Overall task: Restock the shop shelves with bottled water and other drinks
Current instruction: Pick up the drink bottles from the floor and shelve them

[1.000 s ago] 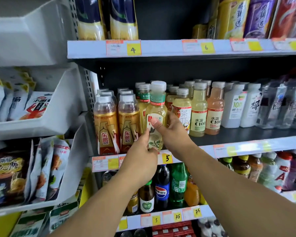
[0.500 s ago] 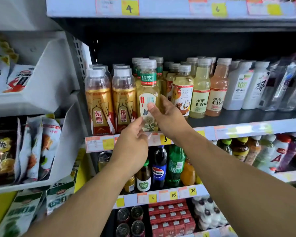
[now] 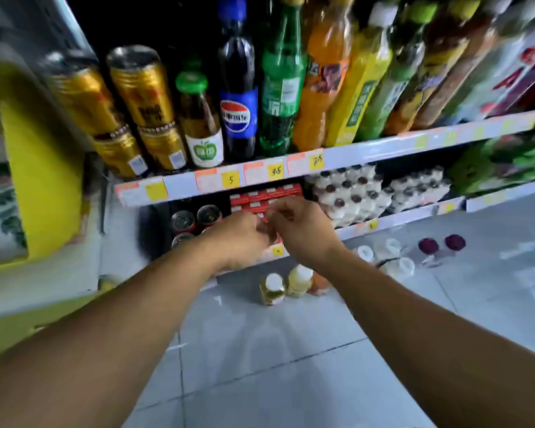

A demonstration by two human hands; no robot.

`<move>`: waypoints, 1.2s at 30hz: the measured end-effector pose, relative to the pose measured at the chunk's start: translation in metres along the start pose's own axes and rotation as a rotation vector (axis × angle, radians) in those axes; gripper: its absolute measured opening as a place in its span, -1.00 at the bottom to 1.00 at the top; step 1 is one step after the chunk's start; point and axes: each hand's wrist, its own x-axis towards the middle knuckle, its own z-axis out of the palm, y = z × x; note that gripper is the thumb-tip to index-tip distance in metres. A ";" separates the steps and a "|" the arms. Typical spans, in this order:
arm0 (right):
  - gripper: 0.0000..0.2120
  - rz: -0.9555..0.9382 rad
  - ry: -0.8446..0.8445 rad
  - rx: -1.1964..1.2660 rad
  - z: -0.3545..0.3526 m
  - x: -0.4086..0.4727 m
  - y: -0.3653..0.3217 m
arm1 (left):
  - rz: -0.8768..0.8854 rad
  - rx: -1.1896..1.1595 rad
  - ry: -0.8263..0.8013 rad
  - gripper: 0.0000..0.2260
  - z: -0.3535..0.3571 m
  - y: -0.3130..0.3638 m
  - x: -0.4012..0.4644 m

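Left hand [image 3: 241, 239]: fingers curled, meets right hand; grasp cannot be told, blurred.
Right hand [image 3: 303, 230]: fingers curled, same doubt.
Hands' place: before bottom shelf [image 3: 399, 219].
Bottles [image 3: 291, 284]: three upright on floor [image 3: 260, 350], near shelf, below hands.
Middle shelf [image 3: 368, 152]: cans left, bottles right.

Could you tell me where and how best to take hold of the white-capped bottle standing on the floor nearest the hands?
Probably by the neck just under its white cap, from straight above. The white-capped bottle stands upright, cap up, with a second bottle close on its right, so a side grip is cramped.
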 end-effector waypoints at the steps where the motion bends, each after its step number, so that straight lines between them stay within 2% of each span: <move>1: -0.81 0.047 -0.069 -0.031 0.011 -0.002 0.024 | -0.036 0.014 -0.045 -0.79 0.016 -0.012 0.009; 2: -0.89 0.102 -0.139 -0.051 0.021 -0.005 0.045 | -0.071 0.030 -0.080 -0.79 0.032 -0.026 0.020; 3: -0.86 0.152 -0.205 -0.084 0.030 -0.007 0.064 | -0.098 0.039 -0.096 -0.79 0.047 -0.037 0.027; 5: -0.65 0.226 -0.325 -0.257 0.052 -0.008 0.100 | -0.153 0.049 -0.116 -0.76 0.073 -0.062 0.040; 7: -0.55 0.226 -0.374 -0.414 0.073 -0.007 0.129 | -0.165 0.069 -0.126 -0.77 0.093 -0.083 0.049; 10: -0.47 0.223 -0.373 -0.405 0.107 -0.007 0.159 | -0.196 0.079 -0.067 -0.68 0.112 -0.110 0.060; 13: -0.41 0.232 -0.320 -0.446 0.121 -0.007 0.170 | -0.228 0.034 -0.052 -0.70 0.124 -0.131 0.067; 18: -0.48 0.156 -0.283 -0.480 0.121 0.001 0.170 | -0.240 -0.026 -0.079 -0.79 0.125 -0.140 0.063; 23: -0.55 0.145 -0.314 -0.467 0.105 0.000 0.146 | -0.189 -0.020 -0.037 -0.79 0.104 -0.127 0.056; 27: -0.71 0.081 -0.308 -0.421 0.074 0.000 0.098 | -0.133 -0.011 0.002 -0.84 0.082 -0.114 0.050; 29: -0.74 0.036 -0.303 -0.392 0.052 0.002 0.067 | -0.101 -0.099 0.016 -0.70 0.065 -0.101 0.042; 31: -0.74 -0.010 -0.288 -0.383 0.027 0.002 0.032 | -0.005 -0.242 -0.005 -0.60 0.043 -0.083 0.029; 36: -0.75 -0.122 -0.217 -0.363 -0.038 0.001 -0.056 | 0.260 -0.408 -0.054 -0.60 -0.025 -0.015 -0.010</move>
